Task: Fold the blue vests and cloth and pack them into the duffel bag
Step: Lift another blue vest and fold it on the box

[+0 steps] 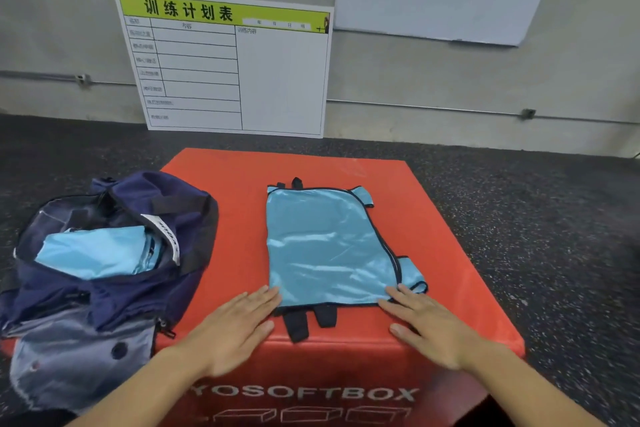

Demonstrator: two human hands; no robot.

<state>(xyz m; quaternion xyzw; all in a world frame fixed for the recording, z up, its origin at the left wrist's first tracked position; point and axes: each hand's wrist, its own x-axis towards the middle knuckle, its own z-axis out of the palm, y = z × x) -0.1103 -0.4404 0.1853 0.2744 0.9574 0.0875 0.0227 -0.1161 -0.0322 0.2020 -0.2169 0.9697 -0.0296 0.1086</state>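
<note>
Two flat hands framed the job. Biggest thing, the red box [346,177], sat under both palms and reached beyond the fingertips. Duffel bag [104,270] lay unzipped well out past the left hand [232,329], slumped half off the box edge, with blue cloth [93,253] already inside. Vest [329,246], folded in half, lay just ahead of both hands, dark straps [308,321] hanging toward the wrists between them. Left hand was released, fingers straight, tips touching the vest's near left corner. Right hand [429,326] also released, flat, fingertips on the near right corner by the side tab. Nothing grasped.

Risks, my guess: the satin looked slippery, so the next fold could slide and open up if only one corner got lifted; loose straps could snag or poke out; the sagging bag mouth could close during packing.
</note>
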